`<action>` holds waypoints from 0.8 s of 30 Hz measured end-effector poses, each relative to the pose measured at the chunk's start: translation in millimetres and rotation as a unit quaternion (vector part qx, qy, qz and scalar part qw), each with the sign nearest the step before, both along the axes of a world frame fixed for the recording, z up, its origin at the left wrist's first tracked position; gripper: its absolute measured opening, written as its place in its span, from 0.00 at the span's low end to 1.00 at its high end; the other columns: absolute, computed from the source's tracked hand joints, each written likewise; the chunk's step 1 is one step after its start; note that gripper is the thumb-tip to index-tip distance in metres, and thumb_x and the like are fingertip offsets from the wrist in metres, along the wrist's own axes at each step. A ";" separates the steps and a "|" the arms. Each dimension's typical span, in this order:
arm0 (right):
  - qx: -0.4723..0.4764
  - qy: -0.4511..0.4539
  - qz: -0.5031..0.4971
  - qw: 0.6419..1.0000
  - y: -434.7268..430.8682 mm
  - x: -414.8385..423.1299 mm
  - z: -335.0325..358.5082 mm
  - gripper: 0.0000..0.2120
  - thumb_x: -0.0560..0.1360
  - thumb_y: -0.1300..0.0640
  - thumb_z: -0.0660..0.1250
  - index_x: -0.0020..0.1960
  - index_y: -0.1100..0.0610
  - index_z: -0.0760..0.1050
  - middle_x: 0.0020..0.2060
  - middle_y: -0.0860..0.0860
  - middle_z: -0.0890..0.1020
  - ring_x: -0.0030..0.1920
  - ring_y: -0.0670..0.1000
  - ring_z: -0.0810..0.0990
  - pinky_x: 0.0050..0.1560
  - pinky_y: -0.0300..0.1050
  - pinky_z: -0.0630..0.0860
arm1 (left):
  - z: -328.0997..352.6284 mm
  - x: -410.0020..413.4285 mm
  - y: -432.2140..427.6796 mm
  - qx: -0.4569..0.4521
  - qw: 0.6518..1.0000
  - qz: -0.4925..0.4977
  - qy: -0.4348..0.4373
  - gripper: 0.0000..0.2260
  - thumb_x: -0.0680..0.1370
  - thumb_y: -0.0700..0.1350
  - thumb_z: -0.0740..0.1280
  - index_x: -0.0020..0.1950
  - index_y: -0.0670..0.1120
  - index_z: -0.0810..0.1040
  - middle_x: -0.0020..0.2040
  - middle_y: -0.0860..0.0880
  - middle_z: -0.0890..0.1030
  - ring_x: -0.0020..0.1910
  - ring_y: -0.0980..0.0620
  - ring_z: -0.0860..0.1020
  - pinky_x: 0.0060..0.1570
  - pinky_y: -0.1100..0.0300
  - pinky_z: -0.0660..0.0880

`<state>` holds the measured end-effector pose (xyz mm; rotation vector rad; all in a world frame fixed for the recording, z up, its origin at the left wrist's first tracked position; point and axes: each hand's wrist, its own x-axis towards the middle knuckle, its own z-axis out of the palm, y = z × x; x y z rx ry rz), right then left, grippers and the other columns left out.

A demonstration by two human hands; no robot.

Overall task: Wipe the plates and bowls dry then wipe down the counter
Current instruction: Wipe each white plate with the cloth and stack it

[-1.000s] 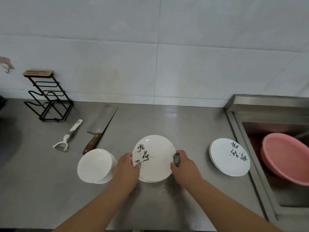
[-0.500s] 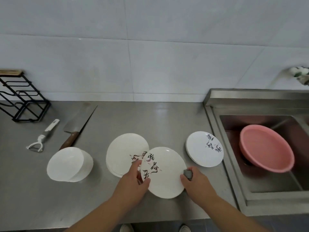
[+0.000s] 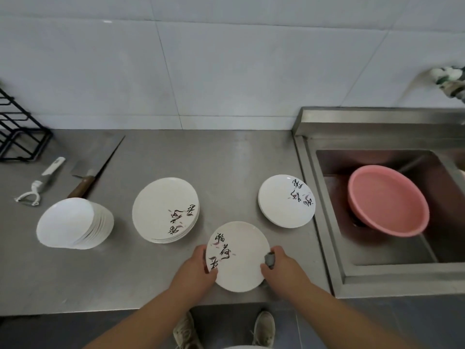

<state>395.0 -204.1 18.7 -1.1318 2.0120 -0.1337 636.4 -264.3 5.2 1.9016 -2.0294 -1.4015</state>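
Observation:
A white plate with black brush writing is held over the counter's front edge. My left hand grips its left rim. My right hand holds its right rim together with a small grey cloth. A stack of matching plates lies on the steel counter behind and to the left. Another small stack of plates sits near the sink. A tilted stack of white bowls stands at the left.
A cleaver and a white peeler lie at the back left beside a black wire rack. The sink on the right holds a pink basin. My shoes show below the counter edge.
The top plate has been lifted off the middle stack and carried right and toward me, held by both hands. The view has shifted right, showing more of the sink.

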 end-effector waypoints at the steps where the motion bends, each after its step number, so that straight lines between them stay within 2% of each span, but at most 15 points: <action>1: 0.001 0.002 0.006 1.000 0.0 -0.5 -0.4 0.17 0.81 0.48 0.65 0.66 0.52 0.66 0.54 0.52 0.81 0.46 0.52 0.77 0.47 0.46 0.75 | -0.9 -0.4 0.2 -0.001 1.000 -0.002 -0.008 0.26 0.78 0.49 0.70 0.73 0.55 0.65 0.43 0.56 0.77 0.43 0.56 0.76 0.38 0.64 0.68; 3: 0.003 0.009 0.021 1.000 -0.5 -2.0 -0.7 0.20 0.81 0.47 0.65 0.69 0.53 0.66 0.53 0.51 0.80 0.47 0.51 0.76 0.46 0.45 0.73 | -3.5 1.1 0.2 -0.008 1.000 -0.009 -0.029 0.26 0.77 0.51 0.69 0.73 0.55 0.65 0.46 0.55 0.78 0.46 0.53 0.78 0.41 0.59 0.71; 5: 0.009 0.022 0.037 0.999 -1.4 -5.0 0.2 0.21 0.81 0.46 0.64 0.71 0.53 0.66 0.56 0.52 0.81 0.49 0.52 0.77 0.47 0.45 0.74 | -5.9 2.8 0.5 -0.024 0.998 -0.023 -0.053 0.26 0.77 0.53 0.68 0.73 0.56 0.63 0.55 0.54 0.81 0.53 0.51 0.80 0.46 0.56 0.74; 8: -0.001 0.073 0.065 0.995 -5.8 -6.8 9.4 0.20 0.82 0.45 0.62 0.70 0.52 0.66 0.55 0.52 0.82 0.48 0.52 0.79 0.49 0.48 0.78 | -9.2 6.6 2.8 -0.097 0.988 -0.071 -0.098 0.29 0.77 0.58 0.66 0.76 0.55 0.62 0.67 0.53 0.76 0.62 0.50 0.76 0.58 0.55 0.73; 10: -0.058 0.110 0.091 0.988 -10.1 -3.7 20.7 0.20 0.82 0.43 0.60 0.71 0.49 0.65 0.54 0.50 0.82 0.48 0.52 0.80 0.49 0.49 0.79 | -15.1 10.8 3.8 -0.155 0.970 -0.111 -0.153 0.35 0.76 0.63 0.64 0.80 0.52 0.60 0.72 0.52 0.71 0.68 0.49 0.72 0.66 0.52 0.70; 12: -0.124 0.112 0.137 0.976 -11.5 3.9 29.6 0.26 0.82 0.40 0.59 0.77 0.46 0.61 0.62 0.51 0.79 0.59 0.53 0.78 0.60 0.50 0.77 | -22.5 16.5 3.7 -0.187 0.959 -0.130 -0.170 0.38 0.75 0.66 0.60 0.82 0.51 0.59 0.76 0.51 0.68 0.73 0.47 0.68 0.70 0.49 0.66; 13: -0.133 0.109 0.179 0.969 -11.5 8.7 31.8 0.30 0.82 0.37 0.58 0.80 0.45 0.57 0.70 0.52 0.74 0.68 0.54 0.73 0.69 0.50 0.72 | -25.0 18.9 3.5 -0.195 0.957 -0.136 -0.166 0.39 0.75 0.67 0.59 0.82 0.51 0.59 0.78 0.51 0.67 0.75 0.47 0.66 0.72 0.48 0.64; 14: -0.129 0.108 0.228 0.959 -11.0 13.1 31.8 0.33 0.81 0.34 0.56 0.83 0.44 0.52 0.78 0.53 0.65 0.77 0.55 0.64 0.77 0.51 0.61 | -27.8 21.5 3.3 -0.198 0.957 -0.142 -0.160 0.39 0.75 0.68 0.58 0.83 0.51 0.58 0.80 0.51 0.65 0.77 0.47 0.64 0.73 0.47 0.63; 15: -0.117 0.109 0.273 0.949 -10.5 17.3 29.0 0.36 0.81 0.32 0.53 0.84 0.43 0.48 0.83 0.52 0.53 0.82 0.56 0.51 0.81 0.51 0.49 | -28.5 23.5 3.5 -0.195 0.957 -0.149 -0.155 0.39 0.76 0.69 0.57 0.83 0.52 0.56 0.81 0.51 0.63 0.79 0.48 0.61 0.75 0.47 0.61; 16: -0.105 0.110 0.309 0.939 -9.8 21.0 23.5 0.38 0.81 0.29 0.49 0.85 0.43 0.45 0.84 0.51 0.43 0.83 0.55 0.41 0.81 0.51 0.41 | -28.7 25.7 3.9 -0.190 0.957 -0.157 -0.150 0.39 0.77 0.69 0.56 0.84 0.52 0.53 0.83 0.52 0.59 0.81 0.48 0.58 0.77 0.47 0.57; 17: -0.098 0.111 0.338 0.929 -9.7 24.1 16.5 0.39 0.80 0.27 0.46 0.85 0.45 0.43 0.84 0.50 0.37 0.83 0.54 0.35 0.81 0.51 0.36 | -28.1 27.6 3.9 -0.183 0.957 -0.166 -0.149 0.39 0.78 0.69 0.55 0.85 0.53 0.49 0.84 0.52 0.55 0.82 0.49 0.53 0.79 0.48 0.52; 20: -0.082 0.115 0.396 0.907 -11.2 32.7 -5.5 0.43 0.80 0.27 0.42 0.85 0.52 0.42 0.84 0.50 0.38 0.80 0.51 0.30 0.82 0.54 0.36 | -27.3 31.8 4.4 -0.181 0.953 -0.189 -0.152 0.38 0.80 0.68 0.54 0.84 0.56 0.41 0.84 0.56 0.44 0.83 0.51 0.45 0.79 0.52 0.45; 24: -0.076 0.140 0.418 0.894 -16.3 43.3 -28.4 0.43 0.81 0.30 0.46 0.84 0.56 0.38 0.83 0.53 0.37 0.81 0.53 0.31 0.82 0.56 0.38 | -31.0 30.1 5.6 -0.183 0.948 -0.212 -0.151 0.34 0.82 0.66 0.53 0.84 0.59 0.43 0.83 0.60 0.41 0.84 0.48 0.43 0.78 0.50 0.42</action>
